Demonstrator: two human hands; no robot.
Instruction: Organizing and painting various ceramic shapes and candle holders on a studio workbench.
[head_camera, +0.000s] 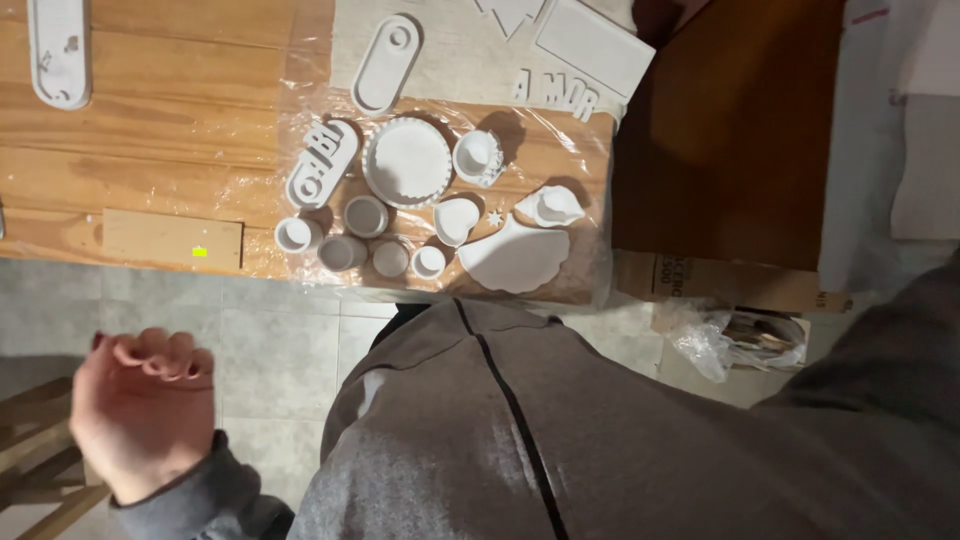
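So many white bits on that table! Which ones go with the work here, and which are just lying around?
Part of the work:
- left hand, curled, holding nothing visible
- small round cups
- scalloped round dish
- shell-shaped tray
- plastic sheet

Just lying about:
- cardboard box
- crumpled bag
- wooden piece

Right hand out of view, only a grey sleeve (880, 400) crossing the lower right corner. Left hand (140, 410) curled, palm side hidden, so contents unknowable. Long white tray (60, 50) cut by the top edge. White rectangular slab (595, 45) clipped likewise. Tiny star piece (494, 217) too small for detail. Wooden stool (35, 450) cropped at left.
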